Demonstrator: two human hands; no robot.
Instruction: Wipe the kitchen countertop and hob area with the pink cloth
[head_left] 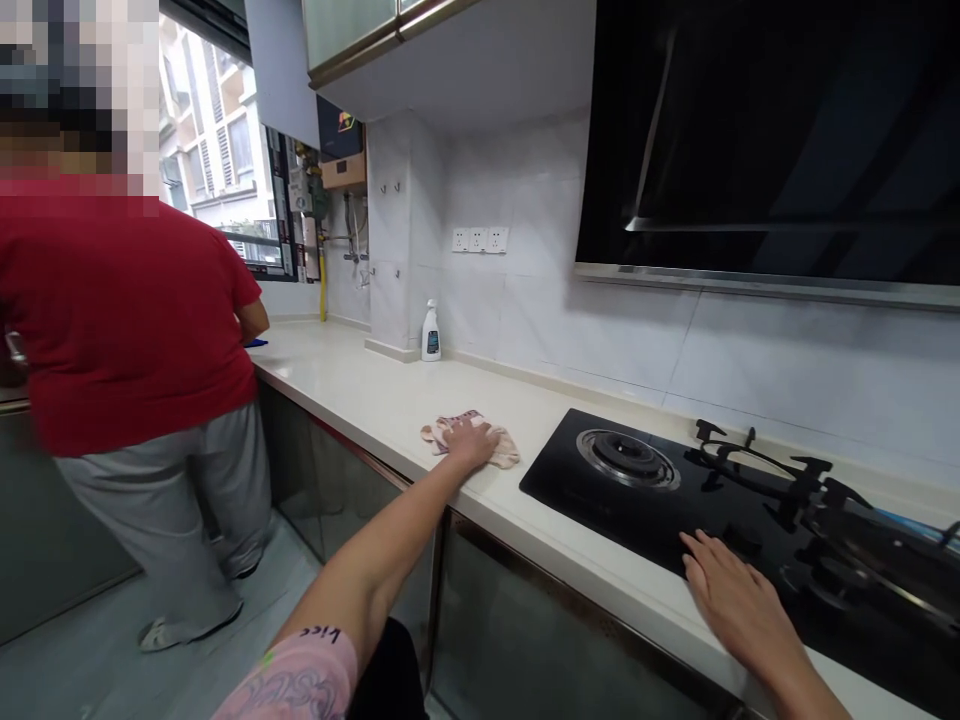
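Note:
My left hand (471, 442) reaches out over the counter and holds a crumpled pink-and-cream cloth (507, 452) down against the white countertop (360, 390). Part of the cloth is hidden under my palm and fingers. On the right, my right hand (739, 590) rests with fingers stretched over the front edge of the black gas stove (570, 490), close to a control knob (742, 540). It holds nothing. The cloth lies just left of the stove.
A white spray bottle (430, 332) stands by the wall. A person in a red shirt (135, 320) works at the far left. A black pot support (750, 455) sits on the stove, below a range hood (780, 140). Cabinets (352, 30) hang above.

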